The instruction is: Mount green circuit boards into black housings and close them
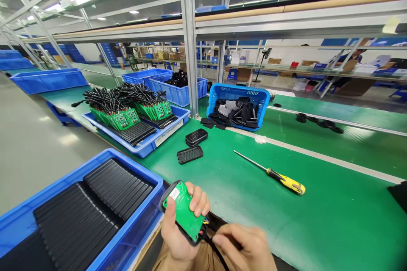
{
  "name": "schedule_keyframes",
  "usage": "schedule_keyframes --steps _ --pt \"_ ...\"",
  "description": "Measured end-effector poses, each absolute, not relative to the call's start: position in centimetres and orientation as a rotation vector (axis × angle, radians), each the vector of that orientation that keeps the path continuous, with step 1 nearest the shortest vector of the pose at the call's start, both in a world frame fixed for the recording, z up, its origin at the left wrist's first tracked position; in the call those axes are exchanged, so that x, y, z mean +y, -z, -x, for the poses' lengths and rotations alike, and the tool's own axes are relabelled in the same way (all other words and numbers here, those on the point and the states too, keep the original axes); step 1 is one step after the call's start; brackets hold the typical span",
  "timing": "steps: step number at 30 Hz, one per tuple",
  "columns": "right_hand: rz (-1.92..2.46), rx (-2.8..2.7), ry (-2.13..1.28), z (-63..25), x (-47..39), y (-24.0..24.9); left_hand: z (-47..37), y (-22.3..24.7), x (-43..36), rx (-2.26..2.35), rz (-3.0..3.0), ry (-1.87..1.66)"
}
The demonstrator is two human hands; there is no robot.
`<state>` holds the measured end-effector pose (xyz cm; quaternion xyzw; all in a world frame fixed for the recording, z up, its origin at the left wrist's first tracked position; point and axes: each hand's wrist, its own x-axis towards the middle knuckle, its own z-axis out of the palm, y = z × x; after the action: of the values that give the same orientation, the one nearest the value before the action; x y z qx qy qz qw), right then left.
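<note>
My left hand (pixel 181 228) is closed around a black plastic housing with a green circuit board (pixel 186 211) lying in it. Thumb and fingers press on the board's two sides. Coloured wires and a black cable (pixel 216 252) come out at the housing's lower end. There, my right hand (pixel 243 245) pinches the cable between thumb and forefinger. On the green bench ahead lie a black case half with a ribbed inside (pixel 190 154) and a black closed-looking case part (pixel 196 137). A screwdriver (pixel 286 181) with a yellow and black handle lies to the right.
At left, a blue tray (pixel 108 154) holds stacked black ribbed parts. Behind it, another blue tray (pixel 148 150) carries green boards with black cables (pixel 124 118). A blue basket (pixel 265 108) of black pads stands at the back, beside a metal post (pixel 190 51).
</note>
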<state>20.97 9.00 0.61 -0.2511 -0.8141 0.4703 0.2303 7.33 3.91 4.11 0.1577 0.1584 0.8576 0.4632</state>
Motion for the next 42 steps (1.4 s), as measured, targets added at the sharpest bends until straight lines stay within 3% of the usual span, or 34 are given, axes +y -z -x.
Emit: schedule_keyframes --steps 2,6,8,15,22,29,34,42 --pt "0.671 -2.207 -1.105 -21.4 9.2 -0.7 -7.3 -4.2 3.9 0.362 -0.334 -2.094" --pt "0.648 -2.084 -1.53 -20.8 9.0 0.1 -7.8 -4.1 3.8 0.343 -0.295 -2.073" --pt "0.644 -2.061 -1.567 -20.6 9.2 0.3 -7.9 -3.9 3.6 0.336 -0.283 -2.051" --pt "0.401 -2.088 -1.065 -21.5 10.7 -0.3 -8.5 -3.7 3.2 0.314 -0.27 -1.989" --pt "0.892 -1.477 -2.207 -20.4 10.1 -1.1 -9.6 -3.4 3.1 0.357 -0.415 -2.084" --pt "0.892 -1.768 -2.021 -20.7 10.4 -1.3 -8.9 -2.7 3.8 0.445 -0.606 -2.123" --pt "0.754 -1.557 -2.306 -20.9 11.3 -2.1 -9.5 -2.6 4.1 0.376 -0.525 -2.059" --pt "0.786 -1.578 -2.217 -20.6 11.0 -1.4 -10.0 -1.5 4.1 0.337 -0.416 -2.127"
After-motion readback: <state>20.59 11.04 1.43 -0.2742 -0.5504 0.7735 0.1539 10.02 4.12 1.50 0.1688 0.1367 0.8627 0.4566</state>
